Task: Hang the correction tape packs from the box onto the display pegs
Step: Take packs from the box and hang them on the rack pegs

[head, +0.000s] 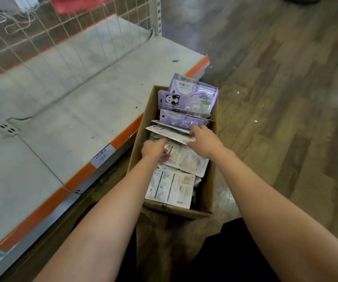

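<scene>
Both hands (156, 149) (202, 141) outstretched (fingers curled)

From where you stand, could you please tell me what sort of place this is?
Most likely a shop aisle being restocked: a retail shelf with an orange price strip, a wire grid back panel, and a cardboard box of packaged goods on the floor.

A shop: metal display shelf (66, 110) with orange price strip (123, 135).

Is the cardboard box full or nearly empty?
Fairly full: the cardboard box holds overlapping correction tape packs along nearly its whole length.
</scene>
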Demonstrator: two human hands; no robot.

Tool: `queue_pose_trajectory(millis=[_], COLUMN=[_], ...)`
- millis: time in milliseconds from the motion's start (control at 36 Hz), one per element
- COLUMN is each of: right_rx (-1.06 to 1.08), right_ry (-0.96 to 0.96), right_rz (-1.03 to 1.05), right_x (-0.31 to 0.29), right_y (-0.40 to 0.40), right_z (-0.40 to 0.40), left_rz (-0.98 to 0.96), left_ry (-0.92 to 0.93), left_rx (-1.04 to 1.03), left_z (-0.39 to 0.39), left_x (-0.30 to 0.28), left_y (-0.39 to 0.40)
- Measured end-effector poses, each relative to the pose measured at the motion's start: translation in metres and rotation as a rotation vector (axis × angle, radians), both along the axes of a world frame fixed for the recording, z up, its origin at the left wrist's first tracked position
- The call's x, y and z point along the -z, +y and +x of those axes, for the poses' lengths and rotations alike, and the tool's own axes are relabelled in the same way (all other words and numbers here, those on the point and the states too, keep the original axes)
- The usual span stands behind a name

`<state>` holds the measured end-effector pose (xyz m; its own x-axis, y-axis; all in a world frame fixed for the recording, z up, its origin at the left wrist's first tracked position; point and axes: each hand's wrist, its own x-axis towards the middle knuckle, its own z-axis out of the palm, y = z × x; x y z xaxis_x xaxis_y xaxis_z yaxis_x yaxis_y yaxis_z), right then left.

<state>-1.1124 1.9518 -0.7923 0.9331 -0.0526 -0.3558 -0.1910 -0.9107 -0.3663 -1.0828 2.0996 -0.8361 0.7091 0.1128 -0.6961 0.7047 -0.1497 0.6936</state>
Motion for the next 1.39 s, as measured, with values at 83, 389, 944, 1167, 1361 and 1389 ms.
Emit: queue_pose_trajectory(millis=[83, 389, 944, 1167, 1361, 1389], right_rx=[-0.009, 0.035, 0.435, 0.429, 0.423, 0.428], right_ry=[0.022, -0.02, -0.113, -0.107, -0.035, -0.03], right_rz=[-0.007, 0.008, 0.661, 0.428, 0.42, 0.445], right_x=[-0.003, -0.012, -0.023, -0.023, -0.019, -0.019], right_y=[-0.003, 0.007, 0.002, -0.025, -0.039, -0.039], right_z=[-0.005, -0.001, 0.01, -0.002, -0.01, -0.009], left_rz=[-0.026, -0.002, 0.026, 0.659, 0.246, 0.137], left_ry=[0.003, -0.029, -0.291, -0.168, -0.245, -0.246], left_rx=[-0.016, -0.023, 0.245, 0.507, 0.163, 0.102], left_z=[0.003, 0.013, -0.003, -0.011, -0.001, 0.002], left_x=[-0.005, -0.012, -0.036, 0.0, -0.011, -0.018], left_y=[-0.006, -0.013, 0.019, 0.0, 0.001, 0.001])
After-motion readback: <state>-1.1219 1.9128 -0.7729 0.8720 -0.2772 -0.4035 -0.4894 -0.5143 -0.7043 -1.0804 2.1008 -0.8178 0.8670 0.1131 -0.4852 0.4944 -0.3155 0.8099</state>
